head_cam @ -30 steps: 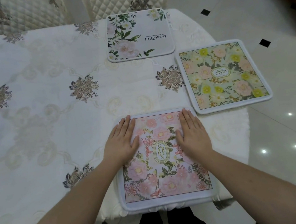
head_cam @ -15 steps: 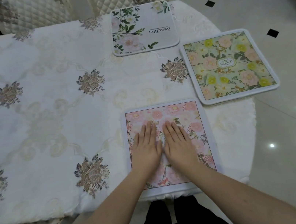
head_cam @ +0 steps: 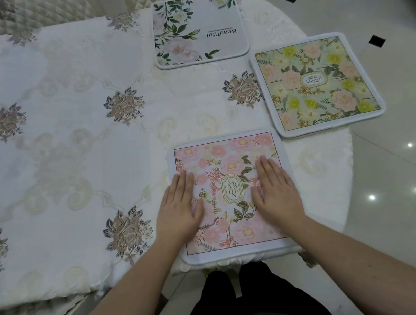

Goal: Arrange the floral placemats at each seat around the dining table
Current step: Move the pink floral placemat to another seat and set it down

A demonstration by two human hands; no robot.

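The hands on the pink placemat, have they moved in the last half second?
Yes. The left hand and right hand slid apart, uncovering the GARDEN oval.

arms: bare, no sleeves in view | wrists: no watch or rings seen | legs: black trousers

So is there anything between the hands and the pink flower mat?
No, nothing visible. The left hand and right hand both lie flat, right on the pink mat, either side of its Garden label.

Head camera looks steeply down, close over table.
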